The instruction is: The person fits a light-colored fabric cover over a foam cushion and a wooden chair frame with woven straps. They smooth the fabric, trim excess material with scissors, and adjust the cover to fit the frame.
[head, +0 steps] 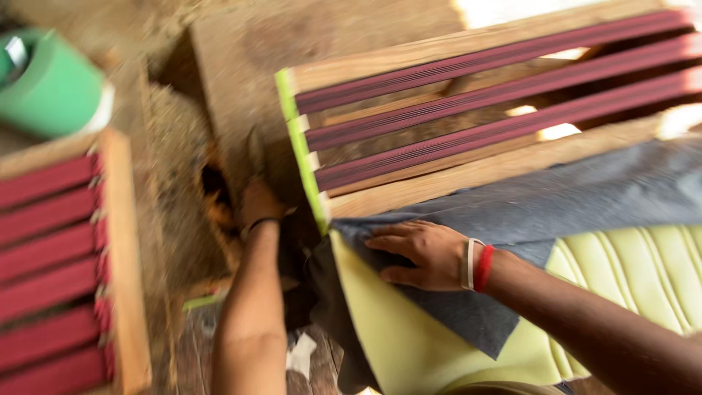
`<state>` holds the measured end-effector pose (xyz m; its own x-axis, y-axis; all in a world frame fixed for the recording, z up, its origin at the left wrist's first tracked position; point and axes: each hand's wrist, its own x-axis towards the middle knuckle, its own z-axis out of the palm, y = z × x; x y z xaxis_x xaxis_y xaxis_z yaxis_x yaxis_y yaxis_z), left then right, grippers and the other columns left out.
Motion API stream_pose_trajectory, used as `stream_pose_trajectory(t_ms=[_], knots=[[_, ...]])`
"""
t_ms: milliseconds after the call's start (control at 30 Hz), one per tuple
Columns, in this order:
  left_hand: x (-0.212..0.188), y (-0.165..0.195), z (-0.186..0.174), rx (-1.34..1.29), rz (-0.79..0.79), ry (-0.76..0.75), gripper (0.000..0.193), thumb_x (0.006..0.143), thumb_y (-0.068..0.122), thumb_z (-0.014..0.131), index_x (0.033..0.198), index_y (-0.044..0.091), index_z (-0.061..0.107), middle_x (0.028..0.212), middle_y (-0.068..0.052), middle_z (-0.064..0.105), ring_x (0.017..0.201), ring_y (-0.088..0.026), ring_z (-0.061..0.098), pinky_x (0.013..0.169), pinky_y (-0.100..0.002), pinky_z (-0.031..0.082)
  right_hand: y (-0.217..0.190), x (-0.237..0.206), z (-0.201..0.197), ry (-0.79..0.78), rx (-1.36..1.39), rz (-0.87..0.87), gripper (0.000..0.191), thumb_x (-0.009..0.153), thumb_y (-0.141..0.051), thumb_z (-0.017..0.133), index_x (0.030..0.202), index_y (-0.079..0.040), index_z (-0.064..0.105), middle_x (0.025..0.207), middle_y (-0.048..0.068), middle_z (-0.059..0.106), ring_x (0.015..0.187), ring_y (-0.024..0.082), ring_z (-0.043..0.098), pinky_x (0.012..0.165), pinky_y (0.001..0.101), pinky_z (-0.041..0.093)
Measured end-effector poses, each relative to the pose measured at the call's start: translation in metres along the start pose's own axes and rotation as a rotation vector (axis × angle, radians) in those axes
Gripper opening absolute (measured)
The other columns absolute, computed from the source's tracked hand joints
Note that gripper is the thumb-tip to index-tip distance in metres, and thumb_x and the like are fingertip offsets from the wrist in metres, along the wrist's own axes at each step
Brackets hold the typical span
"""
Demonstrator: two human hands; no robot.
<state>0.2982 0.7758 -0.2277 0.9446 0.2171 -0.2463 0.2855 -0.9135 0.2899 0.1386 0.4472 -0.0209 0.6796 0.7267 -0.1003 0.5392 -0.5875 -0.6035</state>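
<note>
Spanning the upper right of the frame, the wooden frame (pixel 468 172) carries maroon webbing. Grey fabric (pixel 556 205) overlies yellow foam (pixel 409 344), centre-right. Right hand (pixel 420 252) presses flat, fingers spread, holding nothing. Left hand (pixel 259 205) reaches downward; grip indeterminate. Recommend even, taut smoothing.

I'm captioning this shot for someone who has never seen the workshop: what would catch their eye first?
The wooden frame strung with maroon webbing straps fills the upper right, with grey fabric over pale yellow-green ribbed upholstery below it. The right hand, with red and white wristbands, presses flat on the grey fabric, while the left hand reaches down beside the frame's corner. A green roll sits top left above a second webbed frame.
</note>
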Motion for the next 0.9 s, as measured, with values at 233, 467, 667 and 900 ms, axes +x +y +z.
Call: stream_pose_trajectory(t_ms=[233,467,667,900], knots=[[-0.022,-0.033,-0.017,0.069,-0.195,-0.019,0.071,0.075,0.031,0.086,0.127,-0.002,0.049,0.118,-0.022,0.059,0.111,-0.036,0.058,0.096,-0.047,0.051,0.081,-0.229,-0.068,0.779,-0.390,0.479,0.025,0.086,-0.019,0.078,0.110,-0.013,0.076,0.111,0.009,0.076,0.102,0.028,0.071,0.087,0.0399,0.057],[-0.081,0.023,-0.069,-0.490,-0.148,0.132,0.047,0.085,0.028,0.077,0.112,-0.003,0.054,0.099,-0.019,0.062,0.094,-0.033,0.063,0.084,-0.047,0.055,0.185,-0.495,-0.111,1.313,-0.301,0.965,0.029,0.098,-0.022,0.080,0.119,-0.005,0.070,0.130,0.019,0.065,0.117,0.029,0.066,0.099,0.0384,0.054],[-0.214,0.154,-0.117,-1.026,0.183,-0.205,0.032,0.093,0.025,0.069,0.100,-0.004,0.059,0.082,-0.017,0.064,0.079,-0.031,0.068,0.074,-0.047,0.059,0.304,-0.612,-0.150,1.368,0.019,1.182,0.073,0.089,-0.039,0.087,0.140,0.001,0.055,0.136,0.023,0.060,0.119,0.030,0.062,0.098,0.0407,0.051],[-0.345,0.452,-0.039,-1.097,0.486,-0.739,0.024,0.091,0.026,0.071,0.091,0.003,0.065,0.073,-0.007,0.067,0.065,-0.020,0.068,0.064,-0.040,0.060,0.425,-0.632,-0.203,1.067,0.721,0.908,0.064,0.084,-0.026,0.086,0.138,0.002,0.064,0.119,0.015,0.072,0.099,0.021,0.070,0.082,0.0325,0.059]])
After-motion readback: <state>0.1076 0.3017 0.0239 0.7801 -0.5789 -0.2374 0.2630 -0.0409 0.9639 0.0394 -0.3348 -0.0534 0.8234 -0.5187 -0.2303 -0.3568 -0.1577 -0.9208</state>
